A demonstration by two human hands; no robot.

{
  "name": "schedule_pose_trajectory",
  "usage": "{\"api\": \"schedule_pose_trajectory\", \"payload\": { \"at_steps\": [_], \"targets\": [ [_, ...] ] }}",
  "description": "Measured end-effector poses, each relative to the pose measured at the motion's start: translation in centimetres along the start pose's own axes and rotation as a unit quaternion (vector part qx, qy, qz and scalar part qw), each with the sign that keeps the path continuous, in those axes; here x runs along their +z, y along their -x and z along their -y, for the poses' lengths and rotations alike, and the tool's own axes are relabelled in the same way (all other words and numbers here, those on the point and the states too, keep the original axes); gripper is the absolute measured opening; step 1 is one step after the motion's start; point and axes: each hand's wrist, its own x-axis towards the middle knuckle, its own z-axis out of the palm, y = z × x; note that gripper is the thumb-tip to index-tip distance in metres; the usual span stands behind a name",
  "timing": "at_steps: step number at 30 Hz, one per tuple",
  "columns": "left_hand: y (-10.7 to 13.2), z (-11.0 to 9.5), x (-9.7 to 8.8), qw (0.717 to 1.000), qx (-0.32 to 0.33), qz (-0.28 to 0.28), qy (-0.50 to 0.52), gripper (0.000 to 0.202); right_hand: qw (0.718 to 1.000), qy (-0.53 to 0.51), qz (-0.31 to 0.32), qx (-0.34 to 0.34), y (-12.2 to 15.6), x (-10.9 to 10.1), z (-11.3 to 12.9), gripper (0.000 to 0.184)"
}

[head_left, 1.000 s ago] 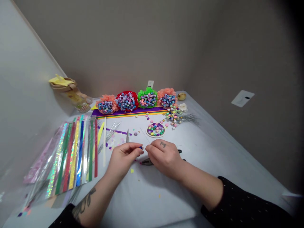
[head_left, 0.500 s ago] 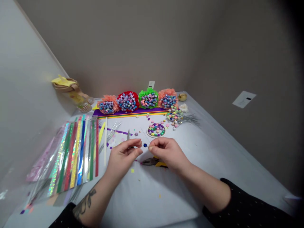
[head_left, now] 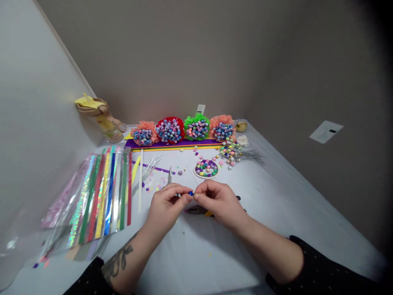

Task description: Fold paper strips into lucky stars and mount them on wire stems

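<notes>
My left hand (head_left: 166, 207) and my right hand (head_left: 219, 203) meet fingertip to fingertip above the white table (head_left: 276, 205). Both pinch a tiny blue folded paper star (head_left: 190, 193) between them. Under my right hand lie pliers (head_left: 196, 210) with yellow and black handles, partly hidden. The tip of a pair of scissors (head_left: 169, 176) shows just beyond my left hand. A small round dish (head_left: 206, 168) full of coloured paper stars sits a little beyond my hands.
Packs of shiny coloured paper strips (head_left: 101, 196) lie at the left. Several paper-flower bouquets of stars (head_left: 184, 129) line the back wall on purple sheets. Wire stems with stars (head_left: 239, 153) lie back right. Paper scraps (head_left: 153, 182) dot the table.
My hands were slightly apart half a second ago with the blue star between them on the table; now the fingertips have closed together on the star. The view shifted a little.
</notes>
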Motion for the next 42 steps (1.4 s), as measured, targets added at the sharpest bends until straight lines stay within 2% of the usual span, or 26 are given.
{"api": "schedule_pose_trajectory", "payload": {
  "at_steps": [6,13,15,18,24,32,42],
  "targets": [
    [0.2,-0.6,0.1,0.999,-0.035,-0.024,0.016,0.008,1.000,-0.017,0.005,0.002,-0.1,0.1,-0.2,0.015],
    [0.6,-0.5,1.0,0.974,-0.178,-0.036,0.132,0.018,0.998,0.028,-0.027,-0.041,0.1,0.4,-0.6,0.015],
    [0.7,-0.4,1.1,0.976,-0.167,-0.034,0.133,0.018,0.997,0.051,-0.032,-0.050,0.1,0.4,-0.6,0.014],
    [0.7,-0.3,0.8,0.987,-0.115,-0.024,0.110,0.018,0.994,0.080,-0.031,-0.065,0.1,0.3,-0.7,0.012],
    [0.5,-0.3,0.3,0.997,-0.051,-0.015,0.062,0.013,0.993,0.091,-0.026,-0.073,0.2,0.1,-0.7,0.012],
    [0.9,0.2,0.9,0.985,-0.114,-0.036,0.123,0.010,0.996,0.065,-0.031,-0.052,0.4,0.5,-0.6,0.015],
    [0.9,0.4,1.2,0.967,-0.163,-0.024,0.195,0.017,0.998,0.046,-0.029,-0.035,0.2,0.5,-0.9,0.016]
  ]
}}
